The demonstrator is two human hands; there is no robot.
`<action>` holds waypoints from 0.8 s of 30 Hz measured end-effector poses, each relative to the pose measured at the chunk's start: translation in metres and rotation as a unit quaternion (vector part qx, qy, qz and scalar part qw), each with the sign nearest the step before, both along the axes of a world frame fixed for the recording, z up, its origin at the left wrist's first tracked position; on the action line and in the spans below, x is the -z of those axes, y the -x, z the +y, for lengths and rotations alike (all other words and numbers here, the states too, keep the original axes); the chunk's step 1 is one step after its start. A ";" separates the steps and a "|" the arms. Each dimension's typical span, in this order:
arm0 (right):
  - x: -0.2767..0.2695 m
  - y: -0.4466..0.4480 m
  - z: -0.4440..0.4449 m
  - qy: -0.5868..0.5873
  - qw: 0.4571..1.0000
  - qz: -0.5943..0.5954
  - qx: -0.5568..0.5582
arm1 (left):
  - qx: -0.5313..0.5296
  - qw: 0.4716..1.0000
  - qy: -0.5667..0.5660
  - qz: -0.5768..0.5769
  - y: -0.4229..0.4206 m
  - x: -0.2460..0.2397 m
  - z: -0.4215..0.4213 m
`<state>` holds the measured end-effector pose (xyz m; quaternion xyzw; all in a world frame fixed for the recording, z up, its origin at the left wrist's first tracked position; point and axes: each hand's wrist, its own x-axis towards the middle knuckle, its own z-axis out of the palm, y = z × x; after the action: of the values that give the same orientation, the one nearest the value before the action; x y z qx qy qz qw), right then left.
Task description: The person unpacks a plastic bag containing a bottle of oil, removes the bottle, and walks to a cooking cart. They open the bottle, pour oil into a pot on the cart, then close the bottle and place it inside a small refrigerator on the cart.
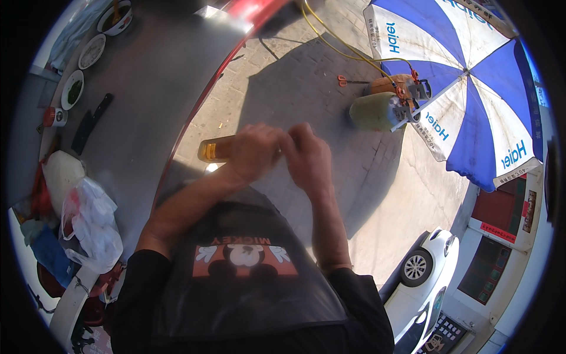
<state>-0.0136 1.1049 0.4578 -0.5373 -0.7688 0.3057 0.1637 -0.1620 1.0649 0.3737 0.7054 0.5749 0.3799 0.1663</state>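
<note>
My left hand [258, 152] is wrapped around a bottle [213, 150] of amber liquid. It is held on its side in front of my dark apron [239, 305], its base sticking out to the left. Close against the left hand, my right hand [308, 155] has its fingers curled at the bottle's other end. The neck and any cap are hidden by the fingers, so what the right hand grips is unclear.
To my left a grey worktop [150, 79] carries a black-handled knife [92, 124], a bowl of chopped greens [73, 90], a bowl of white grains [92, 51], a bowl of dark liquid [116, 18] and plastic bags [90, 223]. Gas cylinders [373, 111], orange-handled scissors [352, 81] and a parasol [446, 88] are ahead right.
</note>
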 end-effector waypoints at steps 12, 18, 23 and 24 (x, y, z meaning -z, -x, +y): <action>0.026 0.025 0.003 -0.116 0.990 -0.067 0.036 | -0.041 0.990 0.132 -0.033 -0.002 0.002 -0.001; 0.020 0.014 0.010 -0.191 0.980 -0.024 -0.039 | 0.006 0.982 0.182 -0.042 0.001 -0.018 0.004; 0.006 0.004 0.017 -0.208 0.971 0.016 -0.113 | 0.054 0.980 0.179 -0.071 0.006 -0.022 0.007; 0.003 0.001 0.018 -0.210 0.969 0.021 -0.130 | 0.067 0.980 0.175 -0.071 0.007 -0.024 0.007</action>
<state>-0.0146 1.1227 0.4545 -0.3799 -0.8753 0.1674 0.2481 -0.1686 1.0720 0.3979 0.6735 0.5703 0.3106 0.3531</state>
